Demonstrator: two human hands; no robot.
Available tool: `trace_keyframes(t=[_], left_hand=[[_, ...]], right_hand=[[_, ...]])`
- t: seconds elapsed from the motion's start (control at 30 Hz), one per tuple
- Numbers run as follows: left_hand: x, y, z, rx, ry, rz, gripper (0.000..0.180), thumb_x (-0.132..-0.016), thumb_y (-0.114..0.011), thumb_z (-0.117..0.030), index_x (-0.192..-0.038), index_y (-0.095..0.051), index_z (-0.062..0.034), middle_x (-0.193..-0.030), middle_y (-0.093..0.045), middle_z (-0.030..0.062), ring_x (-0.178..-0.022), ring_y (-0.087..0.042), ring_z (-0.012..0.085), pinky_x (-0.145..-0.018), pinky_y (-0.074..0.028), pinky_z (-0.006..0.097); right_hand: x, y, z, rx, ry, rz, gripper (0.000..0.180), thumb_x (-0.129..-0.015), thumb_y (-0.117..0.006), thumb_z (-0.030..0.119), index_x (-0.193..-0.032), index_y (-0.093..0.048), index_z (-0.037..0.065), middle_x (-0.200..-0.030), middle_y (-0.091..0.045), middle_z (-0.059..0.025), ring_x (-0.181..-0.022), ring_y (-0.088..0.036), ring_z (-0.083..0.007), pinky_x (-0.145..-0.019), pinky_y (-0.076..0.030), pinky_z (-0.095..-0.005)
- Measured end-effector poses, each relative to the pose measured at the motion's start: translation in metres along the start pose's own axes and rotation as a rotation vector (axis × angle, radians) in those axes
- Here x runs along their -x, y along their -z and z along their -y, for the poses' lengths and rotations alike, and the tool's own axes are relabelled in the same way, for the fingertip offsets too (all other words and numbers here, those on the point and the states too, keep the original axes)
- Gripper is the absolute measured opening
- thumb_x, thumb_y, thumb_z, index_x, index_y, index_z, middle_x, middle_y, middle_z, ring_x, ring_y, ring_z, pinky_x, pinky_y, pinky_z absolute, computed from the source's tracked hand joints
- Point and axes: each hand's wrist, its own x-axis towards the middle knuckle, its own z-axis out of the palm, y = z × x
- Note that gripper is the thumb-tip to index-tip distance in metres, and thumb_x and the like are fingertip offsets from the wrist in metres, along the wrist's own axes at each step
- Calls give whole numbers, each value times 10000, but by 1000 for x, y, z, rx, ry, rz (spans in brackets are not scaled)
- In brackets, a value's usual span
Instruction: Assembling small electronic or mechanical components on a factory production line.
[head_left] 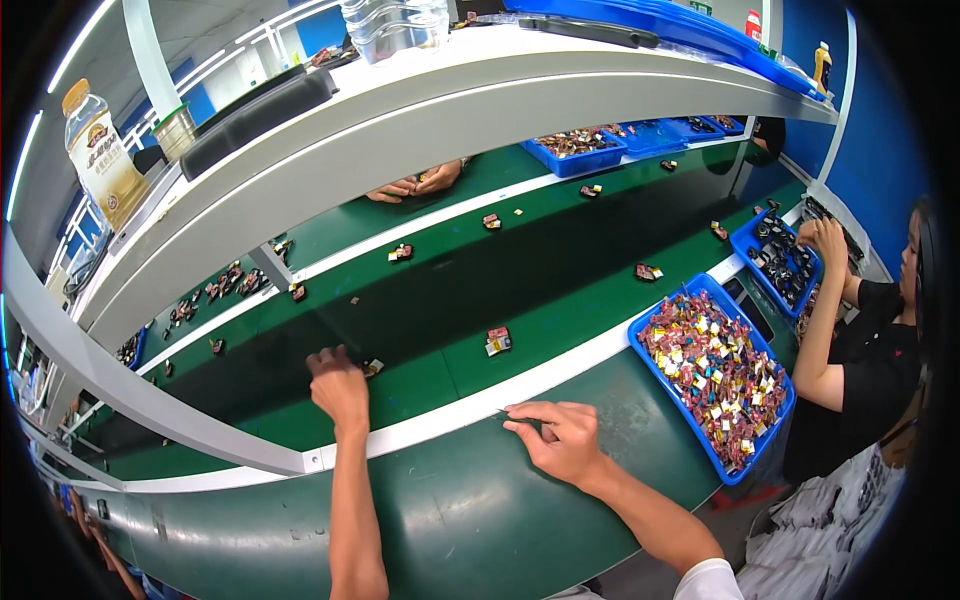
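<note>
Reaching over the green conveyor belt (430, 335) with the left hand (338, 388), just beside 1 small component (373, 368) lying on it, blurring too much to tell that grip's state, open or closed. Pinching a thin dark item (503, 412) in the closed grip of the right hand (563, 438), holding it near the white rail (560, 376) of the table (480, 530), left of the heaped blue tray (676, 408).

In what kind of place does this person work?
Probably a factory assembly line: small parts lie spaced along a long green belt, blue trays are heaped with parts, and a co-worker is busy nearby.
</note>
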Motion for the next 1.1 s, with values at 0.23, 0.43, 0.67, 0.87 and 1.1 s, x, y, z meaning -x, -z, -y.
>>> trace_keyframes(t=[0.23,0.43,0.67,0.87,1.1], left_hand=[[21,-34,-99,862,-424,675,153,-873,-698,-95,-988,-758,-15,-869,-717,129,-648,-672,188,-600,-535,319],[24,-39,-137,427,-522,860,166,-786,-780,-225,-893,-749,-102,-850,-725,54,-795,-690,240,-726,-537,363],[21,-27,-117,488,-387,972,148,-814,-771,-140,-885,-703,-29,-786,-695,53,-696,-677,163,-608,-523,322],[48,24,-79,977,43,963,117,-920,-663,-29,-1002,-616,41,-792,-670,86,-591,-638,119,-427,-437,233],[105,44,-60,1327,265,970,240,-959,-640,-34,-1165,-637,88,-819,-687,107,-598,-665,148,-448,-498,242]], right_hand=[[4,-5,3,5,21,47,152,-748,-836,44,-860,-738,75,-843,-774,-49,-428,-561,-156,-470,-451,-261],[5,-3,0,32,15,48,154,-748,-837,47,-861,-736,72,-837,-773,-52,-431,-566,-156,-473,-455,-261],[5,-4,0,18,-1,48,162,-743,-847,60,-864,-741,76,-767,-751,-45,-402,-525,-154,-457,-429,-265],[8,-8,1,-81,-169,26,143,-745,-851,58,-835,-739,62,-728,-725,-37,-379,-417,-104,-426,-342,-261],[7,-8,5,-507,-606,-13,149,-836,-785,-56,-949,-692,-28,-746,-647,28,-539,-390,31,-480,-288,-158]])
